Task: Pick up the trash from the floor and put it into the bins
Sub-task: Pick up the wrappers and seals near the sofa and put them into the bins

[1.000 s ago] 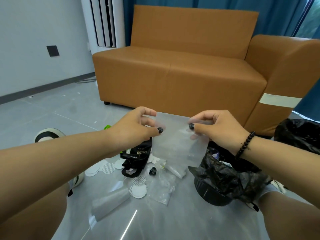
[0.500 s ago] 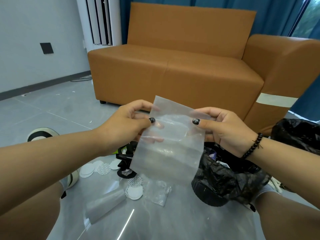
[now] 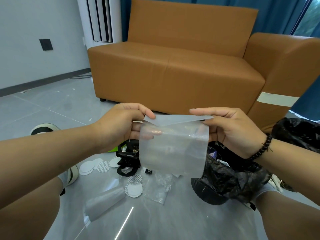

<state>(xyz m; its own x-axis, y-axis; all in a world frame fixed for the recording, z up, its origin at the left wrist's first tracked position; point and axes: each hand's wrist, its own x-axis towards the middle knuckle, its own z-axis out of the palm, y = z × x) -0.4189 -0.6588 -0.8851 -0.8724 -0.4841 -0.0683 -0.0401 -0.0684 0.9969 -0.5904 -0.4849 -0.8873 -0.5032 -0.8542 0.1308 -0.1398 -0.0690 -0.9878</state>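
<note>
On the grey floor (image 3: 52,108) before a sofa (image 3: 173,66), both hands, left hand (image 3: 119,125) and right hand (image 3: 232,130), pinch the clear plastic bag (image 3: 173,149) (long axis crosswise), the black-lined bin (image 3: 225,179) just below the right.

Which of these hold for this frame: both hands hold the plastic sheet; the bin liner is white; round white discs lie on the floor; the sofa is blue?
1. The left hand and right hand both pinch the translucent plastic sheet. True.
2. The bin has a white liner. False: its liner is black.
3. Round white discs lie on the floor. True.
4. The sofa is blue. False: it is orange-brown; the curtain behind it is blue.
</note>
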